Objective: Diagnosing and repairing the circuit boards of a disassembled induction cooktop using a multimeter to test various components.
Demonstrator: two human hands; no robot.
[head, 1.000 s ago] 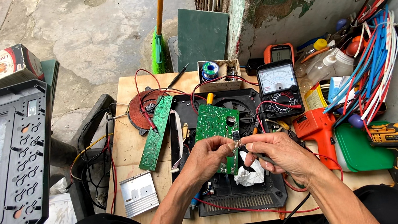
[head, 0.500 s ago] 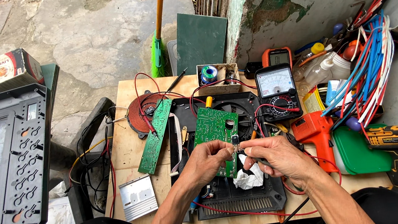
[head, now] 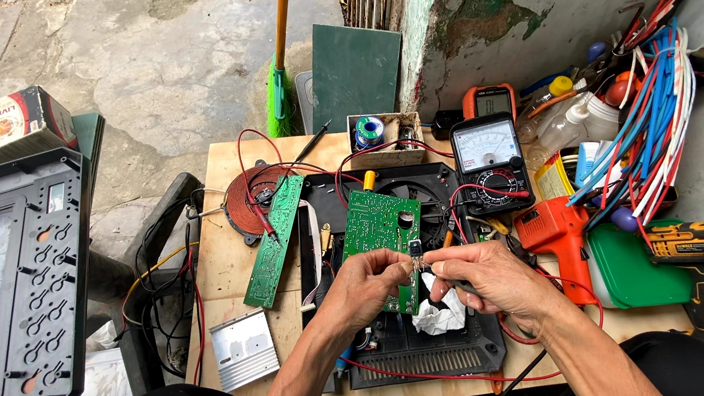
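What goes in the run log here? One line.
left hand: pinches small part | right hand: pinches same part | under: green board | right: multimeter

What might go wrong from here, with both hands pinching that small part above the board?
The small black component is pinched between the left hand and right hand; its thin legs might bend or it might slip. Dropped, it could vanish into the open black casing beside the crumpled tissue. Red leads looping near the wrists could snag.
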